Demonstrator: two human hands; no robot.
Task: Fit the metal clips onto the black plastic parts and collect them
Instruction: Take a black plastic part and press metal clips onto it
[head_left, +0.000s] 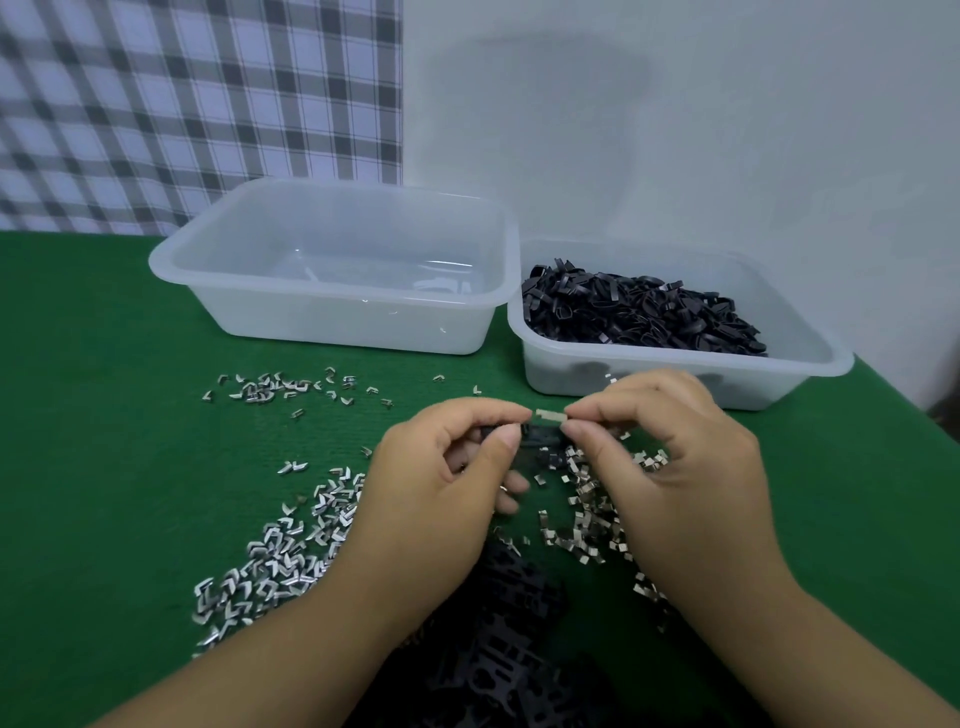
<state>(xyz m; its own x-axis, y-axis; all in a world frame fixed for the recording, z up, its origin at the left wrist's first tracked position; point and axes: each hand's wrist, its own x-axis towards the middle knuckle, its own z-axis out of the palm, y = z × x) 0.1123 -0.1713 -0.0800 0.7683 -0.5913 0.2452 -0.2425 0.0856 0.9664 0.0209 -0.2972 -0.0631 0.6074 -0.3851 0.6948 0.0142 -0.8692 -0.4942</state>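
My left hand (441, 478) pinches a small black plastic part (537, 439) between thumb and fingers above the green table. My right hand (670, 447) pinches a metal clip (549, 414) at the top edge of that part. Loose metal clips (280, 551) lie scattered under and to the left of my hands, with more clips (587, 514) between my hands. A heap of black plastic parts (509, 634) lies between my forearms near the front edge.
An empty translucent tub (332, 270) stands at the back left. A second translucent tub (810, 364) at the back right is full of black loop-shaped parts (639, 312). A few clips (275, 389) lie in front of the empty tub. The green table surface (93, 415) extends left.
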